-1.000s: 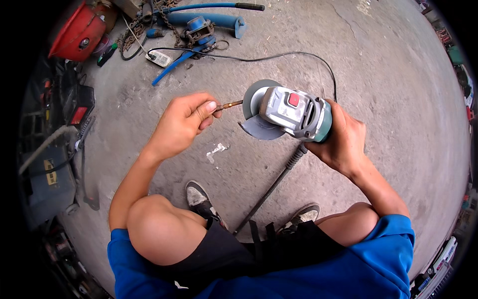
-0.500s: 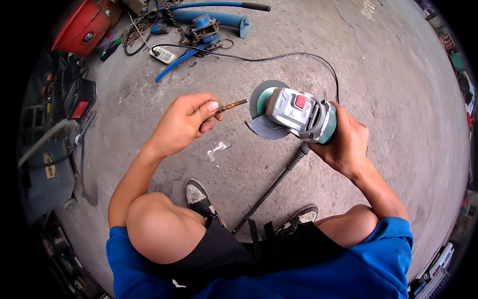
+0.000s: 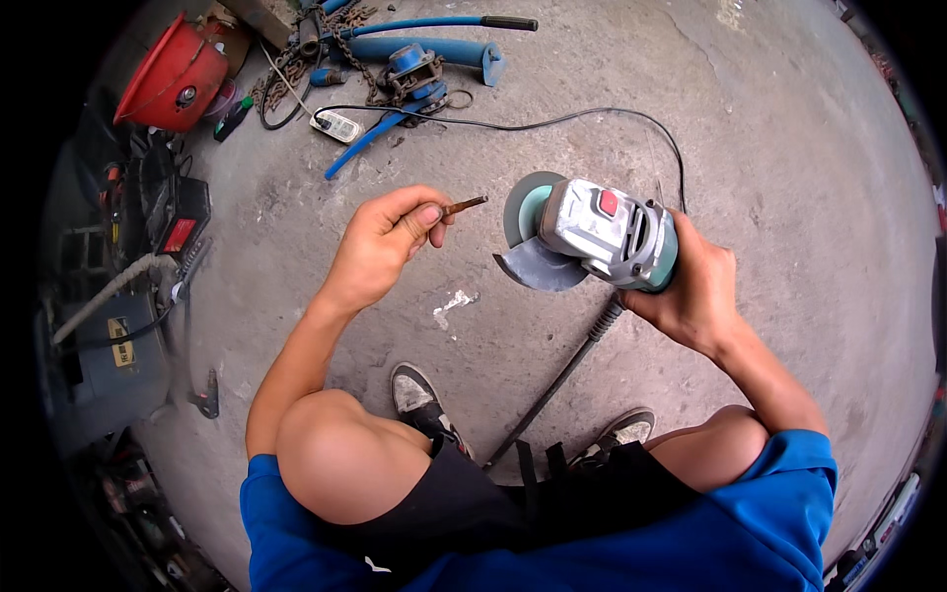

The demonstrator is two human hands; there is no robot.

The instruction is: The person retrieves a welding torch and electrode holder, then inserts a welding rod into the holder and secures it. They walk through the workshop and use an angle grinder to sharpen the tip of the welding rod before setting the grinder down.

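Observation:
My left hand [image 3: 383,242] pinches a thin, brownish drill bit [image 3: 466,205] between thumb and fingers, its tip pointing right. Wrapped round the green body of an angle grinder [image 3: 592,225] is my right hand [image 3: 698,296]; the ends of its fingers are hidden behind the tool. The grinder has a silver head with a red button. Its grey-green disc [image 3: 523,202] faces the bit, and a dark curved guard [image 3: 545,268] covers the near side. A small gap separates bit tip and disc. Whether the disc spins, I cannot tell.
From the grinder a thick cord [image 3: 562,373] runs down between my shoes. A thin black cable [image 3: 513,126] crosses the concrete floor to a white power strip [image 3: 337,124]. Beyond lie a blue chain hoist [image 3: 414,74] and a red bucket [image 3: 178,79]. Toolboxes [image 3: 123,345] line the left.
The whole view has shifted slightly. My left hand has turned a little, so less of the drill bit shows, and the gap to the disc is slightly wider. Both grips stay the same.

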